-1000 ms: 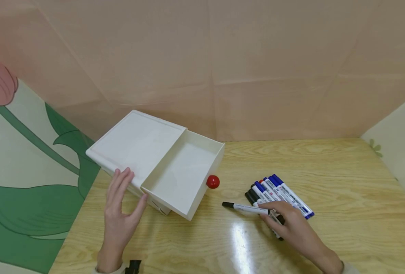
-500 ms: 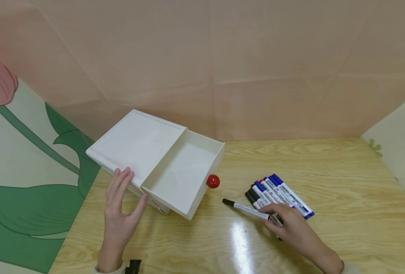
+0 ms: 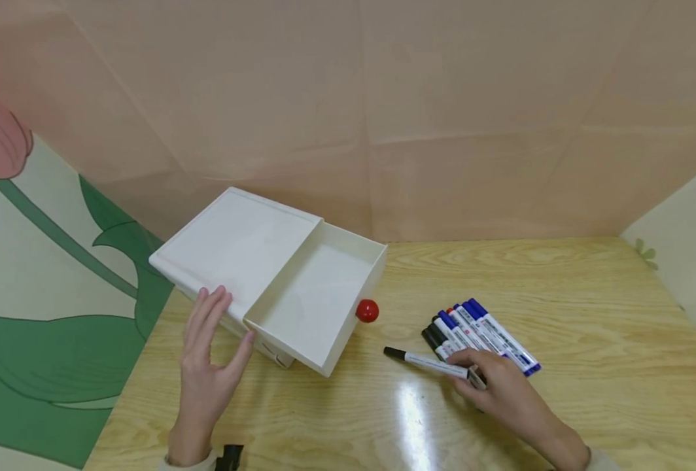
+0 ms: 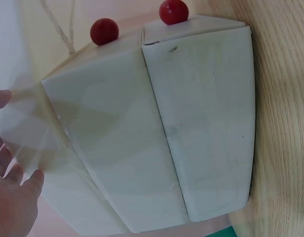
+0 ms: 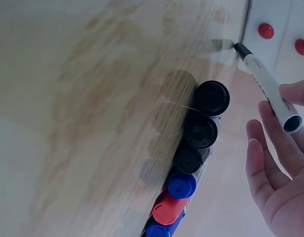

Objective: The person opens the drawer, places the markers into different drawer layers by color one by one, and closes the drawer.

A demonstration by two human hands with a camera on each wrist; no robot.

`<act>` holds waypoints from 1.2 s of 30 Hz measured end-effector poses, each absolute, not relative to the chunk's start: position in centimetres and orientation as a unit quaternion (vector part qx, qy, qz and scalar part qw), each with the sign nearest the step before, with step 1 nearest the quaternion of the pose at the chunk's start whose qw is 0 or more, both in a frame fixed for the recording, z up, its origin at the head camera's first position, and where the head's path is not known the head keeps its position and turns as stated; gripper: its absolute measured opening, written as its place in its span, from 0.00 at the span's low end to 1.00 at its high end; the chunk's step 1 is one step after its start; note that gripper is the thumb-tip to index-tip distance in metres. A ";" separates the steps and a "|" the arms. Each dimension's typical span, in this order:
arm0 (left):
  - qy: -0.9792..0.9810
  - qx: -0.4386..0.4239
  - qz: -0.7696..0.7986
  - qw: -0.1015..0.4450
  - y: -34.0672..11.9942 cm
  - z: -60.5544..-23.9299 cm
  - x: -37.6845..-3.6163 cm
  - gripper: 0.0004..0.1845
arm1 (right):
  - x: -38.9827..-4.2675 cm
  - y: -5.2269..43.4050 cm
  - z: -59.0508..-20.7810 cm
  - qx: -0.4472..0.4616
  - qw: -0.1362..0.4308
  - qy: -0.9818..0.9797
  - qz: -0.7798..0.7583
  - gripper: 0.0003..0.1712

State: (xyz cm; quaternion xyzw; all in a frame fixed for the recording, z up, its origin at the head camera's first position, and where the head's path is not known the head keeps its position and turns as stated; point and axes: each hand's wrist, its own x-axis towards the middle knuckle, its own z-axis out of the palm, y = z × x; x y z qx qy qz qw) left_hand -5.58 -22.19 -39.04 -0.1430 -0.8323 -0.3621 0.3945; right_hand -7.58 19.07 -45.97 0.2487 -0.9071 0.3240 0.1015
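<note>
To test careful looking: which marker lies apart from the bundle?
The black-capped marker pinched by the right hand; the others lie side by side.

Light wood bench lower frame; pink wall across top; green-leaf flower mural at left.

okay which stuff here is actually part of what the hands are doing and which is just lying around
In use: black-capped marker held by the right hand; white drawer box steadied by the left hand.
Lying about: row of capped markers; wooden table.
</note>
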 end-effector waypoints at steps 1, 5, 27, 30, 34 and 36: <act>-0.832 -0.144 -0.359 0.396 -22.2 -39.1 -5.6 0.32 | -7.6 19.1 -46.0 0.252 0.105 -0.909 0.316 0.16; -0.832 -0.144 -0.360 0.397 -22.2 -39.1 -5.6 0.33 | -7.7 19.2 -45.9 0.264 0.120 -0.910 0.296 0.18; -0.834 -0.134 -0.373 0.385 -22.0 -39.0 -5.5 0.33 | -8.4 20.1 -44.8 0.290 0.107 -0.864 0.398 0.17; -0.833 -0.135 -0.371 0.387 -22.0 -39.0 -5.5 0.33 | -8.6 20.2 -44.2 0.290 0.105 -0.860 0.406 0.17; -0.832 -0.140 -0.367 0.393 -22.1 -39.1 -5.6 0.33 | -8.8 20.3 -43.4 0.294 0.101 -0.855 0.416 0.18; -0.831 -0.143 -0.362 0.397 -22.1 -39.1 -5.6 0.33 | -9.0 20.3 -43.0 0.299 0.095 -0.850 0.423 0.19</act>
